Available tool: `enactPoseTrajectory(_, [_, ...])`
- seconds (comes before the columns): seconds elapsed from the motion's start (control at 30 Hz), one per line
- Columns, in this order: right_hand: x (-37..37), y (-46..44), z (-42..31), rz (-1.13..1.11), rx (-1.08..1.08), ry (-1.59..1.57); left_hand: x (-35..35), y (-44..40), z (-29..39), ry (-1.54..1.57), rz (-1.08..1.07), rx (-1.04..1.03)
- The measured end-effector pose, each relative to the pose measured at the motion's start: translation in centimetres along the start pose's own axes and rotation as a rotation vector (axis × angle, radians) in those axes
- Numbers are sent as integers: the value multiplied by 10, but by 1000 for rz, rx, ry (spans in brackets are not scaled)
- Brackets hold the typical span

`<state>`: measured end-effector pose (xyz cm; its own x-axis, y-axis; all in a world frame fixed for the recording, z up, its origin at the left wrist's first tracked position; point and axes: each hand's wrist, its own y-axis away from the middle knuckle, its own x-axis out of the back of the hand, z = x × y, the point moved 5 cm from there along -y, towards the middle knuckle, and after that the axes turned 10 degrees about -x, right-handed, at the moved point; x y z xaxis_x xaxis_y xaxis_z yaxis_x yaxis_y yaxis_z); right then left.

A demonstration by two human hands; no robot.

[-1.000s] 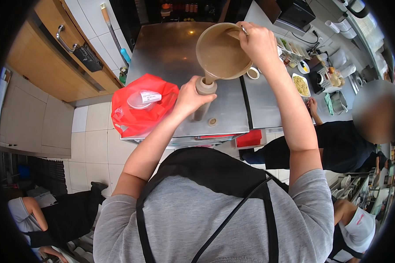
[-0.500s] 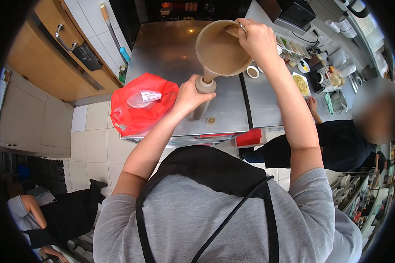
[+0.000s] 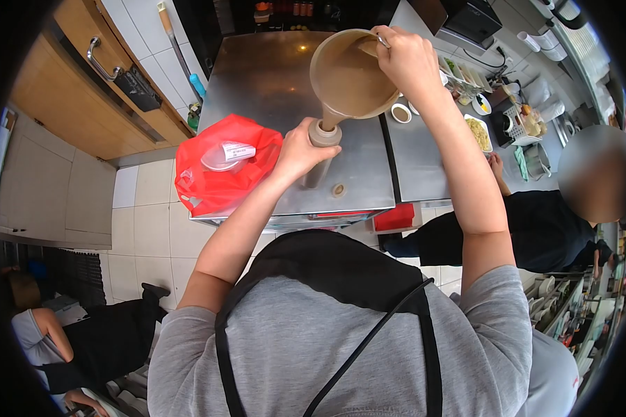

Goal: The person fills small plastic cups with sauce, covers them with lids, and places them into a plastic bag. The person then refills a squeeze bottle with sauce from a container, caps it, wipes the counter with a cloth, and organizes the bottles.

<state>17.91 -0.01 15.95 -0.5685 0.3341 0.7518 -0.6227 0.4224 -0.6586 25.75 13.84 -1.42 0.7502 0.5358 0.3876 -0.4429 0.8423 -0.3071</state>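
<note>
left hand: the left hand is closed around the upper part of the bottle, thumb across the front just below the neck.
right hand: the right hand is raised and gripping the jug at its handle side; a bit of shiny metal shows by the fingers, too small to make out.
jug: the jug is tilted above the counter, its lower lip just over the bottle's mouth, with brown liquid inside.
liquid: a brown stream runs from the lip into the bottle's open mouth.
bottle: the bottle is over the near part of the metal counter, between the red bag and the cap.
cap: a small round cap lies on the counter near the edge, just beside the bottle and apart from both hands.
red bag: a red bag sits at the counter's left corner, a clear tub with a white label on it.
right side: a small bowl of something brown and a dish of noodles stand on the next counter.
others: a person in dark clothes is at the right, one hand near the noodles.
</note>
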Motion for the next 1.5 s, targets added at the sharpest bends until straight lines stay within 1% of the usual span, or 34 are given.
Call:
enactPoseTrajectory(0.3, [3,-1,-4,28,42,-30,-3,0,-4,34,7,-8])
enactPoseTrajectory(0.63, [5,-1,-5,36,61,-41,-2,1,0,4,34,-22])
enactPoseTrajectory(0.7, [6,0,-5,70,80,-104,-2,1,0,9,36,-22])
enactPoseTrajectory(0.8, [7,0,-6,73,85,-109,-3,1,-1,17,37,-25])
enactPoseTrajectory(0.93, [8,0,-7,61,84,-96,-4,1,-2,23,38,-19])
enactPoseTrajectory(1.0, [7,-1,-7,28,73,-17,-4,0,-2,22,40,-22])
enactPoseTrajectory(1.5, [7,-1,-13,17,86,-24,-4,1,-7,30,66,-28])
